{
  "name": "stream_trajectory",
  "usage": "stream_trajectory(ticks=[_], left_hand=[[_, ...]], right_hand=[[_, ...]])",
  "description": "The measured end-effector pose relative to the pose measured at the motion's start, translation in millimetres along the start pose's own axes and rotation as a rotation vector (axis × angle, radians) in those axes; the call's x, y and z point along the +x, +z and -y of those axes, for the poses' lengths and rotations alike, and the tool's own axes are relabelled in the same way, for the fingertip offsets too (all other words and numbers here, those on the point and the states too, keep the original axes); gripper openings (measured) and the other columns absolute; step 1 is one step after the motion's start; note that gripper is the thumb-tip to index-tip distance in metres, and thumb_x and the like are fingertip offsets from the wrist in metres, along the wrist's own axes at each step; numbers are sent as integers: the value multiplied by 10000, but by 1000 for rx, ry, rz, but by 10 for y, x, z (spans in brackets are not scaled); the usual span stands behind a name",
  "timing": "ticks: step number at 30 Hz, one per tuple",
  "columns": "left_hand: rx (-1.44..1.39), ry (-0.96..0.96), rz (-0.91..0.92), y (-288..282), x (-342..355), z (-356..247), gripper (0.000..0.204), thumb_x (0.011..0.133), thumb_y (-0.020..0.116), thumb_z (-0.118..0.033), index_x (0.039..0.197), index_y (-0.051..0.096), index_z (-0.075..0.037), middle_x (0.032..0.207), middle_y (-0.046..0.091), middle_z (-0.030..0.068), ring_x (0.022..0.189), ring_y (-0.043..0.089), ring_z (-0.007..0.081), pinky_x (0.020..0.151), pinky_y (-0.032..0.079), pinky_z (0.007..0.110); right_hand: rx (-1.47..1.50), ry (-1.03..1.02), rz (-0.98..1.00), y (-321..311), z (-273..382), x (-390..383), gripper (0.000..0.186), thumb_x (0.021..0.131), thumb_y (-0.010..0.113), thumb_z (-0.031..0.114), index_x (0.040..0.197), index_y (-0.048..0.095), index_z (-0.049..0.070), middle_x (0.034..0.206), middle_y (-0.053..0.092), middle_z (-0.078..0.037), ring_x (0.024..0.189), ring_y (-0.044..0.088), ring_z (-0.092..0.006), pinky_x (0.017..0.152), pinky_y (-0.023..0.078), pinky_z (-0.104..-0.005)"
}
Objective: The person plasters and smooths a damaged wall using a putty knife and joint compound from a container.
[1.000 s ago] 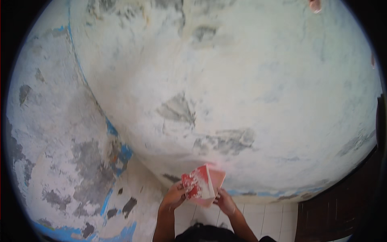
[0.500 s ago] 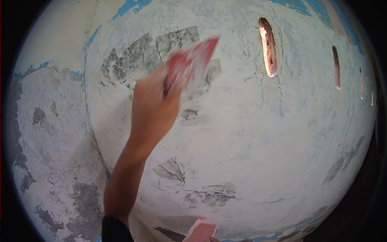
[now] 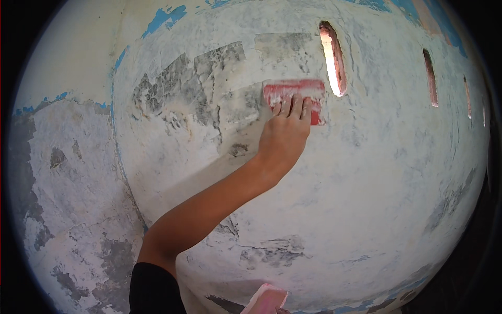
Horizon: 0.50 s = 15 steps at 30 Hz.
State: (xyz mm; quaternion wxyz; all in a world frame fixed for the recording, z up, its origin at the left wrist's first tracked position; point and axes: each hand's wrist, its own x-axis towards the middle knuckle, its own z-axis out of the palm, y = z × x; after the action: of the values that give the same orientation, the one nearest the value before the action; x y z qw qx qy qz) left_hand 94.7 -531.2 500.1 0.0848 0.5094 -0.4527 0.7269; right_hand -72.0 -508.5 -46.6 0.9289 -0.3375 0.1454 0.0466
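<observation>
A red plastic putty scraper [image 3: 317, 116], smeared with white putty, lies against the rough wall [image 3: 334, 183] below and left of a lit slot. My left hand [image 3: 286, 125] is closed on it, with the fingers over its face and the thumb hidden. Around it are grey bare patches [image 3: 219, 57] and a faint grey patch [image 3: 282, 46] above. At the bottom edge a pink flat plate [image 3: 267, 299] with a pale rim tilts upward. Only a bit of my right hand [image 3: 283, 311] shows at its lower right, holding it.
Several narrow slots run along the wall to the right, the nearest slot [image 3: 333, 57] bright with light. A corner [image 3: 124, 172] divides off a patchy left wall [image 3: 73, 178]. Flaking blue paint [image 3: 164, 18] borders the top. Dark space [image 3: 470, 246] lies at the lower right.
My left hand has swung right and slightly down with the red scraper, which now lies flatter on the wall. A smeared grey patch shows where the scraper was. The pink plate has barely shifted.
</observation>
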Motion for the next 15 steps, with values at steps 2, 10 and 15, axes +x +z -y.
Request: stream_trajectory(ticks=[2, 10, 15], left_hand=[[-76, -19, 36, -283, 18, 94, 444, 834, 583, -18, 1274, 641, -40, 1185, 669, 205, 1005, 685, 305, 876, 552, 378], [-132, -499, -80, -486, 959, 1105, 572, 785, 519, 86, 1256, 692, -189, 798, 713, 194, 648, 688, 325, 646, 576, 423], [-202, -242, -164, -108, 914, 813, 220, 863, 581, -32, 1023, 732, -19, 846, 719, 198, 716, 721, 295, 657, 596, 396]], right_hand=[[-3, 11, 0, 16, -26, -26, 635, 954, 669, 352, 1490, 368, 194, 1353, 472, -114, 1129, 537, -266, 877, 524, -435], [-22, 48, -46, -38, -61, -209, 624, 953, 670, 354, 1481, 379, 192, 1336, 480, -112, 1119, 537, -263, 873, 524, -432], [-26, 49, -59, -16, -43, -210, 617, 953, 670, 355, 1475, 385, 190, 1326, 484, -111, 1113, 537, -261, 870, 524, -431]])
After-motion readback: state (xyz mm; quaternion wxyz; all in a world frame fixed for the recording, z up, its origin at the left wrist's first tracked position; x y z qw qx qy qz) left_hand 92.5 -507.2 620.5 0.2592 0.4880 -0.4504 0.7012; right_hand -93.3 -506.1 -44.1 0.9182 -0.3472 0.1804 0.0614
